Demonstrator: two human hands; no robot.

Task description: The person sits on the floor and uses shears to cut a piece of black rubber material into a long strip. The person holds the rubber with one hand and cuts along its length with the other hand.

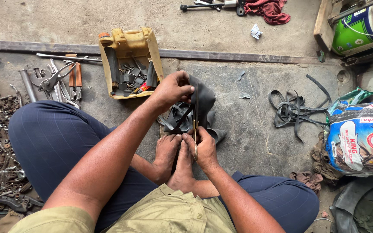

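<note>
Black rubber tube (201,103), yellow cut container (128,45), navy pinstriped trousers (52,138), olive shirt (169,215), red rag (270,9), grey concrete floor (255,125)

At your far right lay a bulging plastic sack (361,138), blue and white, with a round red-and-white emblem on its face. Just above it you had a crumpled green and white plastic packet (346,98). In the top right corner a white bucket (365,26) lay on its side, wearing a green label with a white swoosh.
</note>
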